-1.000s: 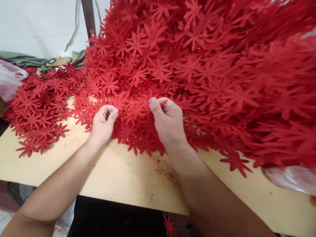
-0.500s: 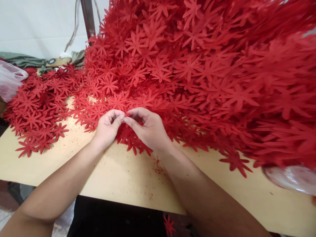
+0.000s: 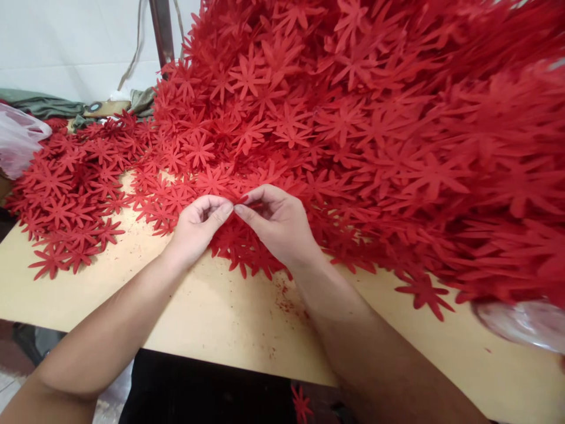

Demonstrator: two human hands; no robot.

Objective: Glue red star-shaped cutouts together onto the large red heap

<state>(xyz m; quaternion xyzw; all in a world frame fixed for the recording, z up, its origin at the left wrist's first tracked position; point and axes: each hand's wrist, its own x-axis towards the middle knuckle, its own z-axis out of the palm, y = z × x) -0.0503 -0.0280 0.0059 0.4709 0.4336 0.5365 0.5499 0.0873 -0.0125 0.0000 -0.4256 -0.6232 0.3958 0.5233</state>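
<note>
At the table's middle, my left hand and my right hand meet fingertip to fingertip, thumbs and forefingers pinched. Between them is a red petal piece, mostly hidden by the fingers, so its full shape cannot be made out. Behind and beneath the hands spreads a big heap of red flower-shaped cutouts with long narrow petals. Some of these cutouts lie just under my right hand, near the front of the heap.
To the left lies a smaller pile of red cutouts, beside a white plastic bag. A clear plastic item rests at the right on the pale tabletop. Red crumbs dot the wood. A dark post stands behind.
Both hands have shifted slightly right, the right hand more than the left. Less of the red piece shows between the fingertips' pads. The heap looks the same.
</note>
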